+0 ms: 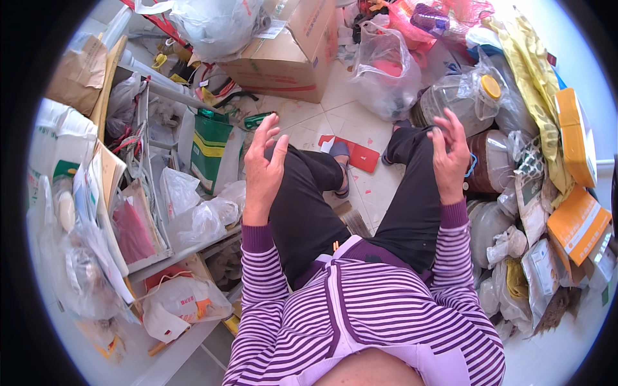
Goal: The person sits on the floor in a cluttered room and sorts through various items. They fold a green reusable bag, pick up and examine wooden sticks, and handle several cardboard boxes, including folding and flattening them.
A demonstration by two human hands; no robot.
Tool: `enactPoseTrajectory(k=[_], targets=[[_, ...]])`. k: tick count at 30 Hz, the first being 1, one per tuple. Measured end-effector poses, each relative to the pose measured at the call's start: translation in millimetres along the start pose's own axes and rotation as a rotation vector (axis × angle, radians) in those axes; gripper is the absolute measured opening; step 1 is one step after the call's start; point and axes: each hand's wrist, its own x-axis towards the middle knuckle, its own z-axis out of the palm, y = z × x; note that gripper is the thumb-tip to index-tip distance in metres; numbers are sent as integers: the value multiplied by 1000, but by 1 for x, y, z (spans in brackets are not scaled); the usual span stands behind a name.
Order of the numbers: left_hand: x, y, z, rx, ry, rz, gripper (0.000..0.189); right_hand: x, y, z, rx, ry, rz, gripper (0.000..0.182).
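Observation:
My left hand (pixel 264 169) is raised above my left thigh, with nothing in it and its thumb apart from the fingers. Over the other knee is my right hand (pixel 448 164), also holding nothing, its fingers spread and pointing forward. A red flat packet or folder (pixel 356 155) lies on the tiled floor (pixel 309 116) between my feet. Nearest to the left hand stands a green and white bag (pixel 208 152). Close to the right hand is a large brown-and-clear plastic jar (pixel 490 161).
On the left, a metal rack (pixel 166 91) holds plastic bags and papers. A cardboard box (pixel 289 53) stands ahead, beside a clear plastic bag (pixel 386 77). To the right are a yellow-capped jug (pixel 456 99), a yellow cloth or bag (pixel 536 87) and orange cartons (pixel 577 222).

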Motion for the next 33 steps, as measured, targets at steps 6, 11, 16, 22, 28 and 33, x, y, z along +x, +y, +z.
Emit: enactPoseTrajectory(k=[6,11,16,22,28,33], targets=[[-27,6,-6,-14,-5,-20,43,-58,0,-56,-59,56,98,40],[-35,5,-5,4,-47,-70,43,-55,14,-66,-33,71,132,40],[-38,-4,-1,46,-67,-115,42,-52,32,-44,-2,13,179,42],[-28,3,-12,30,-63,-154,43,-48,39,-26,-51,-40,194,43],[-16,3,-21,-75,3,-130,43,-49,45,-22,-80,-44,207,42],[-13,-7,-27,-72,27,-136,43,-38,48,-29,-101,-36,217,42]])
